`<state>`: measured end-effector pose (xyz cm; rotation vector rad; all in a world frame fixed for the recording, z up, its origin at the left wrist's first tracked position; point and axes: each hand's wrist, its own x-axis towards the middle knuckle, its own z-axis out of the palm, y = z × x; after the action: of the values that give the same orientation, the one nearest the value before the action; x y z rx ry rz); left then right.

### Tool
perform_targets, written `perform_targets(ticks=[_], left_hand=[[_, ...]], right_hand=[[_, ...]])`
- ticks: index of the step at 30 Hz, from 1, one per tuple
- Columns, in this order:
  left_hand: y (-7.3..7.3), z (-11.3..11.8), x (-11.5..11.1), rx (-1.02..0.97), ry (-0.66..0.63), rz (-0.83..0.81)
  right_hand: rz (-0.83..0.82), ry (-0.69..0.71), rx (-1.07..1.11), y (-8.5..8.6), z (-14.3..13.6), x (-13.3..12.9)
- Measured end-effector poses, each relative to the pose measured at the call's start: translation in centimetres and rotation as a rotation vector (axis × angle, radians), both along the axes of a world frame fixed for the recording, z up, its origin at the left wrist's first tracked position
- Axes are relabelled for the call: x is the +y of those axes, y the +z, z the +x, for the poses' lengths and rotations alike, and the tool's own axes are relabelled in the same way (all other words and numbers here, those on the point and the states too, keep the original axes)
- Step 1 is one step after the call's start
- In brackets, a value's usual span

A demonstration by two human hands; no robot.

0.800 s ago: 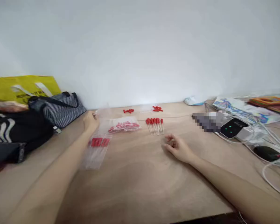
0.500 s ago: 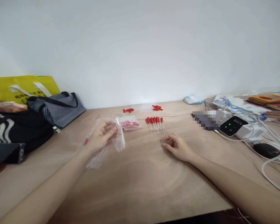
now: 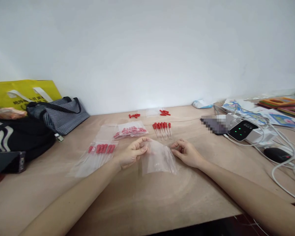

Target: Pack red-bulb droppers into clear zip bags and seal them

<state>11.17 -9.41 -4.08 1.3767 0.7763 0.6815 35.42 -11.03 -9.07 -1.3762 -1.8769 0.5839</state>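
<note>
Some droppers bagged, a row loose, one bag in hand

As the table (image 3: 137, 203) stands, the bagging looks part done. Left of centre, long clear bags (image 3: 104, 149) lie flat with red-topped droppers inside; just above and right of them is a small pile of clear packets (image 3: 134, 130) holding red pieces. Not bagged are the loose droppers (image 3: 162, 126), fanned side by side at the middle of the frame, and two little heaps of red bulbs, one (image 3: 135, 115) at upper centre and one (image 3: 165, 112) to its right, near the wall.

The plastic bag (image 3: 158, 160) hangs at the centre, just below the loose droppers, with nothing red visible inside, so its filling seems undone. The left hand (image 3: 132, 153) pinches its upper left corner between thumb and fingers. The right hand (image 3: 185, 153), right of centre, has curled fingers, their tips right at the bag's upper right edge; whether they grip or merely touch it, I cannot tell.
</note>
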Motion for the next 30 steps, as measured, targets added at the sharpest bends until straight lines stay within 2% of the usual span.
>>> perform_targets(ticks=[2,4,6,7,9,12,15,19,22,30], left_hand=[[-0.8,-0.3,0.3,0.274,0.113,0.151],[-1.2,-0.9,0.3,0.546,0.244,0.411],[-1.3,-1.4,-0.2,0.734,0.310,0.692],[-1.3,-1.5,-0.5,0.789,0.295,0.799],[-1.1,-1.7,-1.2,0.856,0.159,0.912],[-1.2,-1.6,-1.8,0.935,-0.116,0.914],[-1.5,-1.4,-1.9,0.999,-0.229,0.891],[-1.7,-1.4,-1.8,1.000,-0.238,0.885],[-1.6,-1.5,-1.8,0.958,-0.229,0.879],[-1.5,-1.9,-1.4,0.814,-0.192,0.858]], right_hand=[[-0.001,0.002,0.009,0.0,0.1,0.0],[-0.017,0.023,0.022,0.1,0.1,0.0],[-0.035,0.055,0.022,0.2,0.0,0.0],[-0.035,0.075,0.014,0.2,0.0,0.0],[-0.017,0.120,-0.013,0.4,0.0,-0.1],[0.018,0.187,-0.057,0.6,-0.1,-0.3],[0.067,0.285,-0.065,0.9,0.1,-0.4],[0.143,0.532,-0.106,1.4,0.5,-0.4],[0.149,0.653,-0.153,1.6,0.5,-0.2],[0.131,0.718,-0.291,2.3,-0.2,-0.3]])
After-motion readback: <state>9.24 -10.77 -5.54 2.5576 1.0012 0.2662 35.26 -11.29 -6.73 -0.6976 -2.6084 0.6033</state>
